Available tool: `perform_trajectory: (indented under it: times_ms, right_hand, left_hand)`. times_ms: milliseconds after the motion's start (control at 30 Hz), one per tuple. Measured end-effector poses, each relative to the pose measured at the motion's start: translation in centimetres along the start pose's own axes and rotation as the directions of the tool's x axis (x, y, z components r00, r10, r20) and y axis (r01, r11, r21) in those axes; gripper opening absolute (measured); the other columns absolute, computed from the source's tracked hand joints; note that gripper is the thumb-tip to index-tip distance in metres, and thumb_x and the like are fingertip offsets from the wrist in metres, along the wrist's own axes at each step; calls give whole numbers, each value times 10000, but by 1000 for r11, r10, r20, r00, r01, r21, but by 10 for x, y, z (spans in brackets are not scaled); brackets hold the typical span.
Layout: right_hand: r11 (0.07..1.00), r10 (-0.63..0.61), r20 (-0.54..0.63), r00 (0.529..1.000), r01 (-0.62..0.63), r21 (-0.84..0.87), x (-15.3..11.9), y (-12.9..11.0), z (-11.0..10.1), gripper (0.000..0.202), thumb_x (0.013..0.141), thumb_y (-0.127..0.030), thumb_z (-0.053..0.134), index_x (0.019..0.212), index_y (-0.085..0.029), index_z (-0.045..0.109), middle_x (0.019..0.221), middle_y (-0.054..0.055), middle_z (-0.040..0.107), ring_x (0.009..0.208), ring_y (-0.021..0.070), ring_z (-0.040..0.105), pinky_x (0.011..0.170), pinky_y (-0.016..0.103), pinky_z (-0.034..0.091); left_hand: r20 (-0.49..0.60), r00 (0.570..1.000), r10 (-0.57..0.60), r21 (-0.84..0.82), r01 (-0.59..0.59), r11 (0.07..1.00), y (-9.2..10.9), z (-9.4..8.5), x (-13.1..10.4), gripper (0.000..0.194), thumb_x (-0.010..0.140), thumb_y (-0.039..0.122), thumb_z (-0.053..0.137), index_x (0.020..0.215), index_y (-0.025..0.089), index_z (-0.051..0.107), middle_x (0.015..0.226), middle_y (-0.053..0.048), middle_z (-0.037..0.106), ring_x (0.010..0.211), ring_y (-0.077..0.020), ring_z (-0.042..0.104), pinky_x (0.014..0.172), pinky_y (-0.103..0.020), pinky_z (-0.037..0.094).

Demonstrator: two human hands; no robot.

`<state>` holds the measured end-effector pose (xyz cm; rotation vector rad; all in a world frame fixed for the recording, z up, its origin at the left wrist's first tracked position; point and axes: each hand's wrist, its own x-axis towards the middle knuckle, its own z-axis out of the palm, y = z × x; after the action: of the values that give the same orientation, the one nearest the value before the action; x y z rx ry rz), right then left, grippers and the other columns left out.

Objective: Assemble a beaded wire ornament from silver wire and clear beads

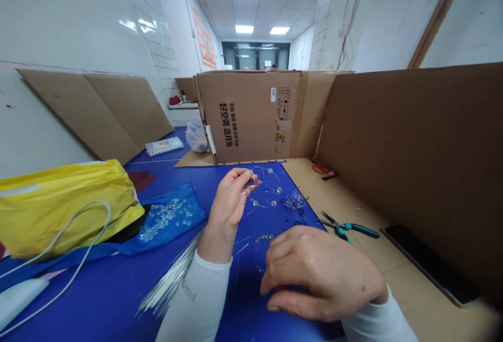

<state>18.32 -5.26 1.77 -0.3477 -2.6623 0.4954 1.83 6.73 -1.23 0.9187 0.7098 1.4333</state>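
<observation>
My left hand (231, 195) pinches a piece of thin wire between thumb and fingers, over the middle of the blue table. Beside its fingertips is a loop of bent wire with clear beads (279, 190), apparently joined to the pinched piece. My right hand (320, 274) is lower and nearer, palm down, its fingers bent and its thumb apart from them. I see nothing between them. A second wire ring with clear beads (264, 237) lies partly hidden behind this hand. Past it is a small heap of beaded wire and dark rings (294, 202).
A bundle of straight wires (173, 276) lies by my left forearm. Loose clear beads (165, 216) rest on blue cloth near a yellow bag (66, 211). Pliers (349, 228), red-handled scissors (323, 169) and a black phone-like slab (428, 263) lie on cardboard. Cardboard walls (251, 117) stand behind.
</observation>
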Motion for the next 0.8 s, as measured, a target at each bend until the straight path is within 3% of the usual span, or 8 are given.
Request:
perform_trajectory:
  times_ms: [267, 433, 500, 600, 667, 700, 733, 800]
  right_hand:
    - [999, 2, -56, 998, 0, 33, -2, 1, -3, 206, 998, -251, 579, 980, -116, 733, 872, 73, 767, 782, 158, 671, 757, 282, 498]
    - [991, 132, -235, 963, -120, 67, -10, 1, -14, 151, 974, -199, 601, 991, -146, 742, 869, 66, 769, 777, 156, 675, 736, 284, 505]
    - [975, 219, -399, 890, -209, 68, -13, 4, -17, 136, 963, -184, 613, 981, -167, 747, 864, 51, 762, 774, 146, 672, 722, 275, 502]
    - [923, 361, -654, 665, -354, 150, -17, 19, -20, 128, 946, -200, 628, 936, -195, 756, 844, 32, 752, 763, 145, 667, 714, 279, 505]
    - [886, 422, -745, 516, -407, 220, -20, 36, -21, 118, 922, -241, 652, 903, -206, 764, 842, 38, 752, 772, 164, 675, 723, 304, 514]
    - [872, 446, -764, 466, -419, 253, -21, 45, -22, 112, 904, -265, 670, 898, -208, 766, 867, 47, 760, 802, 179, 685, 734, 318, 519]
    - [857, 470, -771, 430, -432, 282, -23, 54, -22, 124, 894, -289, 676, 916, -210, 769, 900, 57, 766, 838, 193, 693, 751, 330, 524]
    - [831, 521, -733, 437, -456, 318, -24, 69, -22, 163, 873, -325, 687, 958, -215, 773, 940, 64, 775, 868, 205, 700, 773, 343, 530]
  left_hand:
    - [15, 1000, -10, 25, 9, 1000, 2, 1, -1, 217, 678, 238, 807, 752, 140, 628, 731, -8, 679, 696, -111, 648, 718, -245, 526]
    - [70, 995, -69, 115, 60, 991, 6, 3, -8, 245, 663, 243, 814, 786, 141, 628, 728, -19, 694, 687, -123, 657, 670, -231, 488]
    - [122, 988, -94, 177, 72, 982, 6, 4, -11, 250, 679, 260, 811, 808, 141, 633, 742, -31, 707, 690, -127, 658, 667, -233, 475]
    - [194, 977, -86, 237, 39, 971, 5, 6, -15, 224, 710, 269, 791, 812, 141, 639, 752, -34, 707, 716, -131, 649, 713, -251, 480]
    - [226, 972, -69, 276, 4, 961, 5, 8, -17, 192, 726, 260, 774, 807, 142, 646, 747, -28, 698, 723, -129, 633, 735, -262, 476]
    - [238, 969, -60, 299, -15, 954, 5, 9, -18, 176, 733, 255, 765, 805, 144, 649, 745, -25, 694, 723, -127, 624, 741, -266, 472]
    - [250, 967, -52, 324, -33, 946, 5, 9, -19, 162, 740, 250, 757, 804, 145, 652, 745, -21, 690, 725, -127, 616, 745, -270, 468]
    - [271, 962, -38, 370, -68, 927, 5, 11, -21, 141, 751, 246, 745, 800, 149, 656, 743, -16, 681, 728, -132, 605, 749, -279, 463]
